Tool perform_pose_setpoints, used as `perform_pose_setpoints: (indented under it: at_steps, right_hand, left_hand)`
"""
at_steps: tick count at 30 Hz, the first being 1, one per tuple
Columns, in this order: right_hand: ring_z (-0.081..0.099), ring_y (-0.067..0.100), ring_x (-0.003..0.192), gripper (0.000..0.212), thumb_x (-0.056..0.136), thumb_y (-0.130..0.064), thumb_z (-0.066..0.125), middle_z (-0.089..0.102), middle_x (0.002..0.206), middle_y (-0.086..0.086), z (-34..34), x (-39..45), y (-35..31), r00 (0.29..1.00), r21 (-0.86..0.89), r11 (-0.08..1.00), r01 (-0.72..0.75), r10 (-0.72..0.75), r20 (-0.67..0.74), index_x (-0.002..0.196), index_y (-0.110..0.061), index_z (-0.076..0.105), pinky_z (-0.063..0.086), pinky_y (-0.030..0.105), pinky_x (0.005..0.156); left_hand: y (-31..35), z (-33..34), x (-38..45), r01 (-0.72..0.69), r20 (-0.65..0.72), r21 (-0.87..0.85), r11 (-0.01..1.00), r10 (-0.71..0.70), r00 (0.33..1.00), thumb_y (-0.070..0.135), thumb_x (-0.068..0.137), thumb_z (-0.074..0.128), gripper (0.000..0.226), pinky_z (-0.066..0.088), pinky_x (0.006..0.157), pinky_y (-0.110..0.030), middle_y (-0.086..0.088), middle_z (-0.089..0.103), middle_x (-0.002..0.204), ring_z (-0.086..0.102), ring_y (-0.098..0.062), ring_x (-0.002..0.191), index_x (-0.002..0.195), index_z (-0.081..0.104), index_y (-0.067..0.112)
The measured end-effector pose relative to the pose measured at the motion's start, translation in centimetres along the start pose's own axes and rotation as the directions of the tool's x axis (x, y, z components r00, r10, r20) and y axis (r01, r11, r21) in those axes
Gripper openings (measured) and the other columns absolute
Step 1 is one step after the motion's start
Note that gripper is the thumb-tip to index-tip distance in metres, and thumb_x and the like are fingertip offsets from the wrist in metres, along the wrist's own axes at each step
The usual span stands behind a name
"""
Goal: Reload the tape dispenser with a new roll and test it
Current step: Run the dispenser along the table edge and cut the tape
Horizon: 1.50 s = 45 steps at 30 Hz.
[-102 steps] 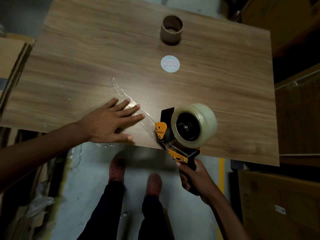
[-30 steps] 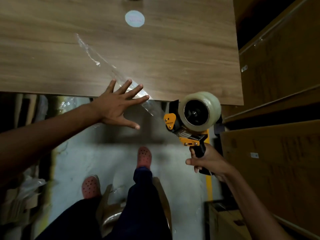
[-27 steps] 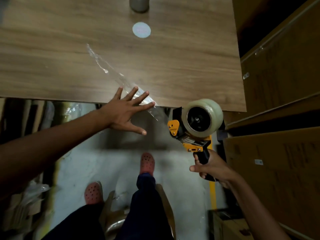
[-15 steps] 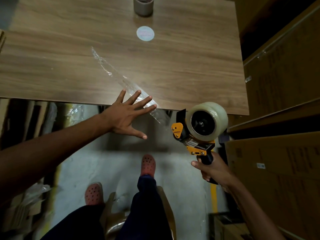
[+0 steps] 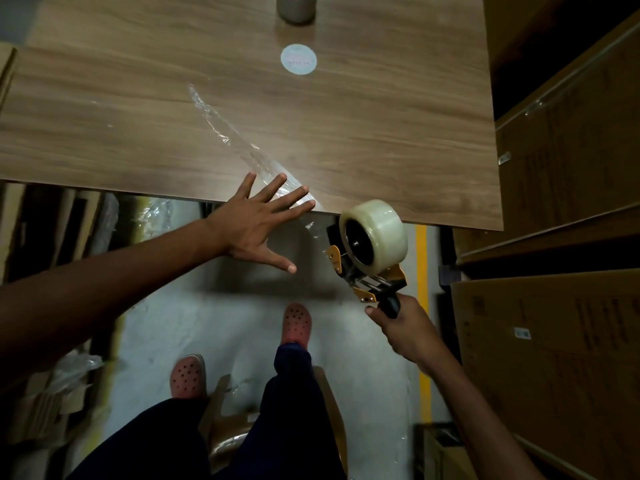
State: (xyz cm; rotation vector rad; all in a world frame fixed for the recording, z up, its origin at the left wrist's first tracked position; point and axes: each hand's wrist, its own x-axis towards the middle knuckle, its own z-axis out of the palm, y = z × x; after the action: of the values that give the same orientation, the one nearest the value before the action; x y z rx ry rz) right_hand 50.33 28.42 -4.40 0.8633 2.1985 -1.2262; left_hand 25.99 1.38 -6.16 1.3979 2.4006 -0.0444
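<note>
Gripping the black handle of the tape dispenser (image 5: 367, 271), the right hand (image 5: 408, 332) is wrapping its fingers tightly round it, off the near edge of the worktop (image 5: 381, 133) towards its near right corner. The dispenser is carrying the new roll (image 5: 375, 235) of clear tape on its hub, the roll's dark centre facing left, with the yellow flap below and to the left of it. From the dispenser's mouth a strip of tape (image 5: 242, 147) is running up and left, over the near edge and diagonally across the wood, wrinkled along its length.

The left hand (image 5: 256, 223) is lying flat with fingers spread wide, holding nothing; its fingertips are pressing on the strip right at the near edge while the palm and thumb are hanging out over the floor.

Compared with half a second ago, the dispenser is sitting lower and is tilted more, with the roll leaning further over to the right, and the stretch of tape between the fingertips and the mouth is looking shorter. The left hand is staying in the same spot on the strip.

Farther back, a round white sticker (image 5: 298, 59) is lying on the wood, and an empty cardboard core (image 5: 296, 6) is standing upright at the far edge.
</note>
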Motion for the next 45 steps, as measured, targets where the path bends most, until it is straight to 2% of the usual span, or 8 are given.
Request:
perform_pose_setpoints:
  at_steps: [3, 6, 13, 27, 31, 35, 40, 45]
  right_hand:
    - [0.048, 0.017, 0.054, 0.017, 0.098, -0.030, 0.074, 0.053, 0.064, -0.001, 1.4, -1.1, 1.5, 0.993, -0.015, 0.994, -0.109, 0.108, -0.055, 0.090, -0.019, 0.063, 0.037, 0.028, 0.055]
    - [0.043, 0.010, 0.045, 0.025, 0.099, -0.026, 0.072, 0.049, 0.057, -0.005, 2.7, -3.7, 4.3, 0.980, 0.130, 0.973, -0.192, 0.197, -0.023, 0.079, -0.023, 0.058, 0.036, 0.031, 0.056]
    - [0.033, 0.009, 0.038, 0.029, 0.104, -0.022, 0.065, 0.038, 0.049, -0.008, 3.4, -5.0, 2.6, 0.977, 0.338, 0.917, -0.212, 0.207, 0.051, 0.080, -0.015, 0.051, 0.029, 0.022, 0.041]
    - [0.036, 0.014, 0.040, 0.031, 0.102, -0.027, 0.068, 0.039, 0.053, 0.000, 1.9, -3.7, -6.0, 0.996, 0.606, 0.795, -0.019, -0.041, 0.085, 0.080, -0.014, 0.050, 0.033, 0.026, 0.043]
    - [0.036, 0.013, 0.037, 0.043, 0.099, -0.039, 0.065, 0.038, 0.052, 0.003, 0.5, -1.0, -10.3, 0.982, 0.728, 0.685, 0.038, -0.159, 0.098, 0.070, -0.015, 0.047, 0.032, 0.023, 0.042]
    - [0.040, 0.010, 0.036, 0.038, 0.093, -0.052, 0.059, 0.051, 0.068, 0.003, -1.1, 4.5, -14.2, 0.963, 0.839, 0.539, 0.072, -0.258, 0.083, 0.091, -0.015, 0.054, 0.034, 0.019, 0.038]
    - [0.050, 0.013, 0.038, 0.043, 0.093, -0.058, 0.055, 0.051, 0.067, 0.003, -1.1, 11.4, -17.0, 0.963, 0.834, 0.547, 0.068, -0.253, 0.087, 0.091, -0.016, 0.055, 0.040, 0.020, 0.038]
    - [0.057, 0.019, 0.041, 0.044, 0.105, -0.052, 0.050, 0.050, 0.060, 0.006, -0.8, 15.1, -18.3, 0.977, 0.846, 0.533, 0.012, -0.187, 0.104, 0.091, -0.010, 0.057, 0.049, 0.025, 0.042]
  left_hand:
    - [-0.1, -0.1, 0.0, 0.002, 0.003, 0.002, 1.000, -0.002, 1.000, 0.110, 0.068, 0.026, 0.130, 0.003, 0.127, -0.075, 0.007, -0.011, 0.181, -0.009, -0.037, 0.167, 0.171, -0.009, 0.037]
    - [-0.3, 0.3, -0.1, -0.003, -0.005, 0.020, 1.000, 0.003, 1.000, 0.110, 0.069, 0.023, 0.130, 0.000, 0.127, -0.076, 0.005, -0.014, 0.180, -0.012, -0.038, 0.166, 0.170, -0.012, 0.036]
    - [-0.3, 0.2, 0.1, -0.008, -0.011, 0.013, 1.000, 0.008, 1.000, 0.110, 0.068, 0.022, 0.130, 0.000, 0.126, -0.075, 0.006, -0.012, 0.180, -0.011, -0.037, 0.166, 0.170, -0.011, 0.037]
    - [-0.4, 0.0, 0.1, 0.039, -0.084, -0.072, 0.997, -0.045, 0.995, 0.108, 0.072, 0.028, 0.123, 0.006, 0.129, -0.069, 0.011, -0.009, 0.180, -0.006, -0.028, 0.167, 0.169, -0.012, 0.042]
    - [-1.8, -1.5, 1.0, 0.101, -0.157, -0.082, 0.992, -0.113, 0.981, 0.107, 0.074, 0.020, 0.121, 0.018, 0.126, -0.064, 0.006, 0.002, 0.181, 0.011, -0.032, 0.167, 0.171, -0.001, 0.038]
    - [-3.7, -2.9, 2.8, 0.193, -0.185, -0.157, 0.969, -0.221, 0.957, 0.107, 0.074, 0.016, 0.117, 0.015, 0.128, -0.064, 0.005, 0.001, 0.181, 0.009, -0.033, 0.168, 0.170, -0.004, 0.043]
    - [-6.2, -3.7, 4.7, 0.324, -0.205, -0.282, 0.903, -0.386, 0.899, 0.105, 0.076, 0.016, 0.113, 0.014, 0.129, -0.065, 0.007, 0.002, 0.181, 0.009, -0.033, 0.168, 0.170, -0.001, 0.045]
    - [-7.9, -3.9, 5.4, 0.396, -0.201, -0.307, 0.866, -0.466, 0.862, 0.102, 0.078, 0.018, 0.111, 0.012, 0.129, -0.064, 0.006, 0.002, 0.181, 0.007, -0.032, 0.168, 0.170, 0.000, 0.044]
